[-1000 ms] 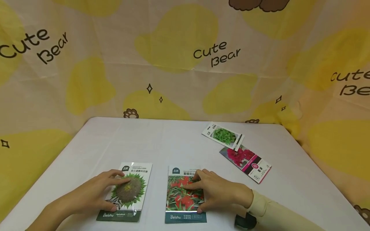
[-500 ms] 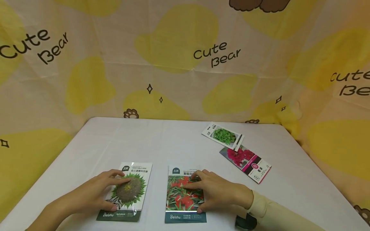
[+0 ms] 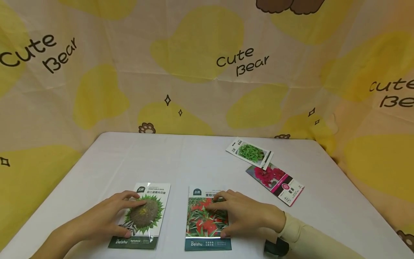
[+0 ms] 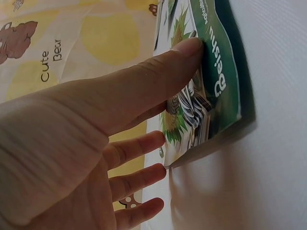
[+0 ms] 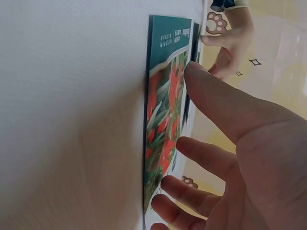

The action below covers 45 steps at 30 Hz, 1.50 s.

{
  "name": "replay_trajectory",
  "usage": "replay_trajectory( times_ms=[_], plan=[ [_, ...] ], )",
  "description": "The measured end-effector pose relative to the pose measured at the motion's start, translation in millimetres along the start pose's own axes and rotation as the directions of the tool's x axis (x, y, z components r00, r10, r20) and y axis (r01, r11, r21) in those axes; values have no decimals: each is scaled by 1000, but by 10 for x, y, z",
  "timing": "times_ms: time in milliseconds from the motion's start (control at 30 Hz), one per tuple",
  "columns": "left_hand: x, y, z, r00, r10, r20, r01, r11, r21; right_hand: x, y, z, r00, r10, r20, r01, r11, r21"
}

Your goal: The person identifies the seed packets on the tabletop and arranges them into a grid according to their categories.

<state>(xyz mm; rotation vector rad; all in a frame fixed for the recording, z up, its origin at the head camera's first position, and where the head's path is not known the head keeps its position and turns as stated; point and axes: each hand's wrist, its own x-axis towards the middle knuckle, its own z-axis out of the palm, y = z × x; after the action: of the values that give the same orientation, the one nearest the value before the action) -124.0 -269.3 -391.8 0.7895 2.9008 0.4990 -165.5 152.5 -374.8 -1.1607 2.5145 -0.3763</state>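
Right hand (image 3: 244, 216) | partly covers red-flower packet (image 3: 204, 219) | dark object (image 3: 275, 248): half hidden, unidentifiable

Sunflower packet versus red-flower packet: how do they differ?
The sunflower packet shows a brown seed head; the red-flower packet, red blooms. In the head view, the sunflower packet slants; the red-flower packet is nearly straight. Both bear a "Beishu" band at the bottom edge.

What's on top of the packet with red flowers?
The right hand is over the right side of the red-flower packet; the printing directly beneath the hand is hidden.
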Motion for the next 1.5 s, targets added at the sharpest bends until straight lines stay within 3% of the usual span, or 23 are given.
replay_trajectory(
  times_ms=[767,1500],
  plan=[
    [-2,5,4,1000,8,-15,-8,1000,13,-14,250,-187,989,-9,-150,16,999,46],
    [-1,1,2,999,25,-21,-25,999,20,5,667,-320,974,108,-197,-78,985,156]
  ],
)
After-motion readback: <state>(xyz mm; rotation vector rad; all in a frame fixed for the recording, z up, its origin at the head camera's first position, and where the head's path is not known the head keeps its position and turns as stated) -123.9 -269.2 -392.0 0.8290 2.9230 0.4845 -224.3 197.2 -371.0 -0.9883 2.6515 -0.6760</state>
